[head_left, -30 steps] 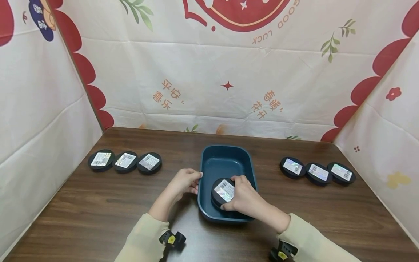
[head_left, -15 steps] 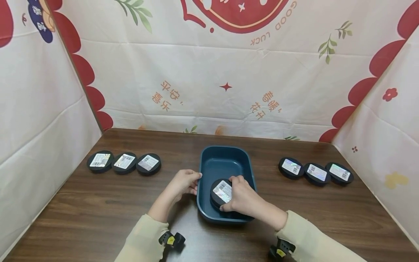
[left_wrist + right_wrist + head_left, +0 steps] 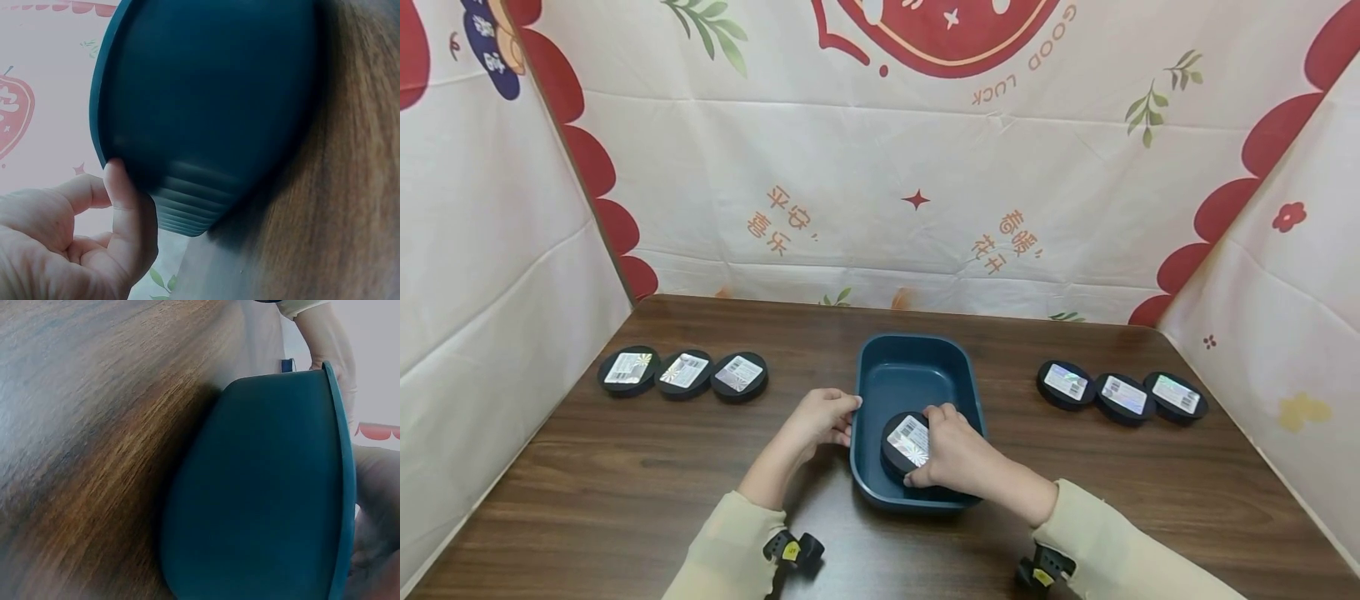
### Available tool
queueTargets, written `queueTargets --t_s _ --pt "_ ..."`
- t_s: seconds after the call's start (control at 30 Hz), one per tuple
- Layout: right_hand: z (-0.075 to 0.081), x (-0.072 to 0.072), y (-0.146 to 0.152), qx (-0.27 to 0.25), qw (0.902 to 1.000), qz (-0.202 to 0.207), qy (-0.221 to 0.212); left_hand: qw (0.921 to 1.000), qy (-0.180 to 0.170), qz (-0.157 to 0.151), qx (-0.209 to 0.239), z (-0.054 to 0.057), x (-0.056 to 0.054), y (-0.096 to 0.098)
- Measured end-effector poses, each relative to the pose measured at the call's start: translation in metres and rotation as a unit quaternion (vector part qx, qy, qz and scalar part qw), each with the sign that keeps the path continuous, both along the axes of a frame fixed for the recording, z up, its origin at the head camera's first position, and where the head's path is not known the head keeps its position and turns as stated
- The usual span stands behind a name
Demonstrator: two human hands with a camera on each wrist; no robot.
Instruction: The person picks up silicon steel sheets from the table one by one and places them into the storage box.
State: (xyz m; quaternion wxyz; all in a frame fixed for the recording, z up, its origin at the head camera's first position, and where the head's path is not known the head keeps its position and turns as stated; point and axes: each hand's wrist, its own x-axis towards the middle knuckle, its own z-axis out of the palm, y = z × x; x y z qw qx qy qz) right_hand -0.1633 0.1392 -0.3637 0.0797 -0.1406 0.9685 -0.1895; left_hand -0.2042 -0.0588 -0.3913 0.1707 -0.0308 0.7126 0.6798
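Black disc, gripped by right hand, within tray left hand holds; three discs on either side.

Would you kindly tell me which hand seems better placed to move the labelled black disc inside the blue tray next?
Probably the right hand: it grips the black disc inside the blue tray, whereas the left hand holds the tray's left edge, away from the disc.
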Motion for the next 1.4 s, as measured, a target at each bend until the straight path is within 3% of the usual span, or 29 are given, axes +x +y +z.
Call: queueTargets --t_s 0.3,0.57,0.93,1.1,1.23,1.4 --pt "-0.003 0.001 0.004 0.03 0.9974 0.033 0.057 0.9999 0.01 -0.001 0.009 -0.002 0.001 0.001" --pt "-0.003 0.001 0.008 0.056 0.9935 0.068 0.072 1.0 0.002 0.001 0.002 -0.001 0.001 0.0" --pt "-0.001 0.003 0.014 0.121 0.9762 0.121 0.133 1.0 0.006 -0.002 -0.003 -0.001 0.0 0.0" --pt "0.0 0.003 0.023 0.111 0.9767 0.145 0.112 1.0 0.001 -0.004 0.006 -0.002 -0.001 -0.001" --pt "-0.001 0.002 0.03 0.109 0.9808 0.139 0.082 1.0 0.002 -0.004 0.004 -0.001 -0.001 -0.001" --pt "0.001 0.0 0.04 0.111 0.9807 0.128 0.098 1.0 0.005 -0.002 -0.003 0.0 0.0 -0.001"
